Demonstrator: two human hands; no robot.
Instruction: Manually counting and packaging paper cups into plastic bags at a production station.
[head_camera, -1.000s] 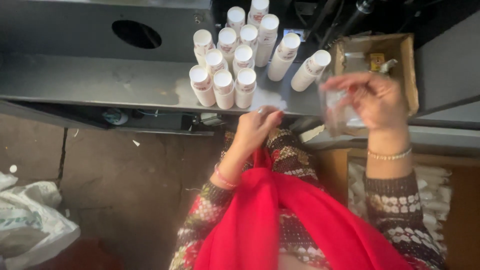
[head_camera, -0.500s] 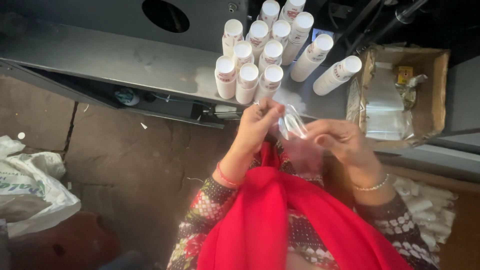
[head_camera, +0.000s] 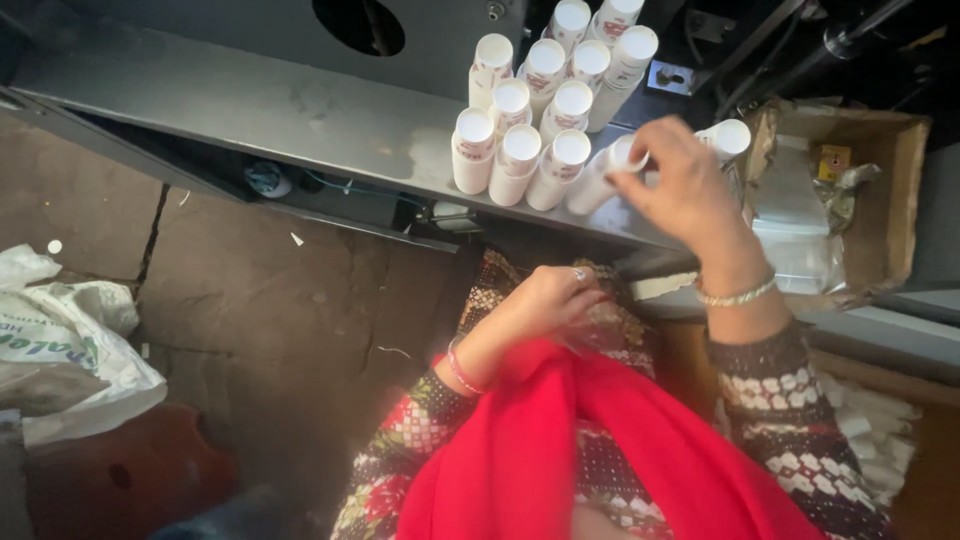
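Right hand (head_camera: 690, 195), fingers clamped on a white cylindrical plastic bottle (head_camera: 600, 178): light, rigid, smooth; grip mid-body. Left hand (head_camera: 555, 300) pinches clear film (head_camera: 600, 330).

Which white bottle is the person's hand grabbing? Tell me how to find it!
Find the grey metal shelf along the top, with a bunch of white capped bottles standing on it. At the bunch's right edge, the right hand pinches one bottle by its cap. Unlike its upright neighbours, it leans over on a slant.
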